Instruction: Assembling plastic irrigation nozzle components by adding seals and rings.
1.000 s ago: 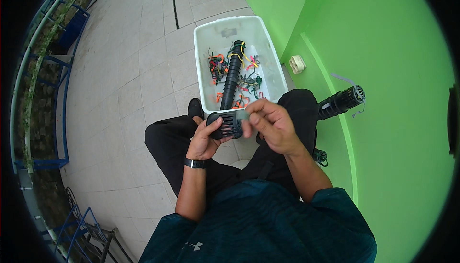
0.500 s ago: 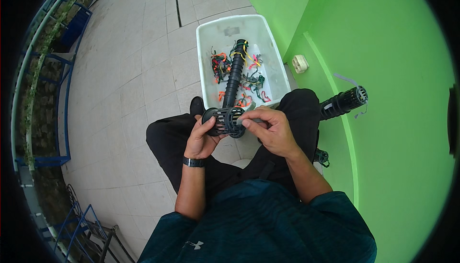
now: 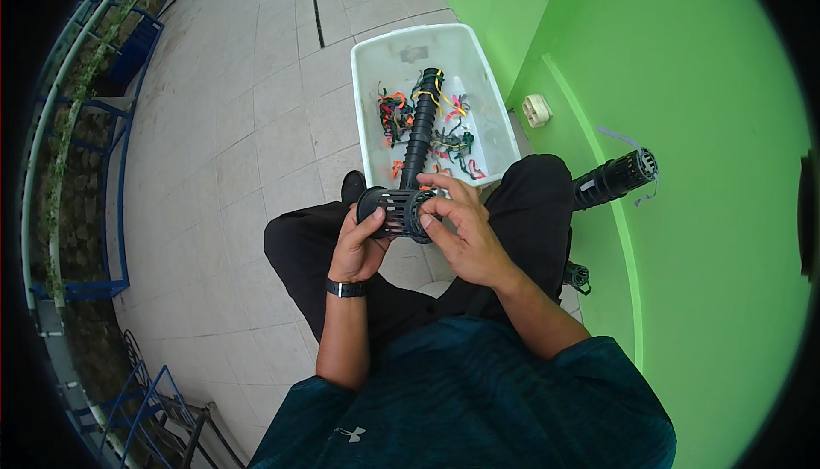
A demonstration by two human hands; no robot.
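Beyond handheld cup [image 3: 398,213]: tub [image 3: 374,57]; tube [image 3: 419,131], strips [image 3: 395,117] inside

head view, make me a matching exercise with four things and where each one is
Things:
1. slotted black cylinder
2. dark wristband
3. long ribbed tube
4. white tub

Places:
A. inside the tub
B. held in the left hand
C. on the tiled floor
D. around the left wrist

Pairs: 1-B, 2-D, 3-A, 4-C

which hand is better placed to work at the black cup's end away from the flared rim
Probably the right hand: its fingers are at that end. The left hand seems busier steadying the black cup nearer its flared rim.
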